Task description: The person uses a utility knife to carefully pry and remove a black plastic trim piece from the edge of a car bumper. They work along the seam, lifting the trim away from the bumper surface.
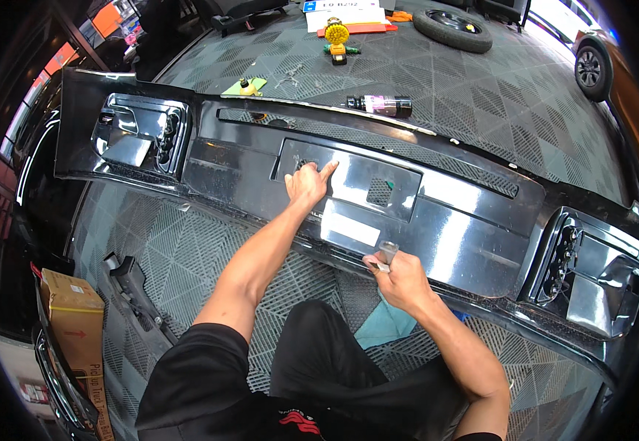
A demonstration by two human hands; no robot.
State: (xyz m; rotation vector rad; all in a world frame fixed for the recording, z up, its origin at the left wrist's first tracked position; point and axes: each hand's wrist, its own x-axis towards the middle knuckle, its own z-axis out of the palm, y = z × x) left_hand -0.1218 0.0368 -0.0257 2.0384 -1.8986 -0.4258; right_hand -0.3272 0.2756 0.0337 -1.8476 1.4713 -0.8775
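A long, glossy black vehicle panel (474, 253) lies tilted across the view in front of me, a recess with a lamp-like unit at each end. My left hand (308, 183) rests on its shallow middle recess (356, 173), fingers against the surface by a small dark mark and thumb stretched out to the right. A small mesh-like opening (380, 192) sits right of that hand. At the panel's near edge, my right hand (400, 278) is closed around a short grey metal tool (388, 252); its exact kind is unclear. A white label (350, 228) lies between the hands.
Beyond the panel are a black bottle (380, 106), a yellow work light (336, 38), a yellow item (247, 87) and a wheel (452, 30). A cardboard box (73, 323) and a dark bracket (134, 290) are at left. A teal cloth (387, 327) lies below my right hand.
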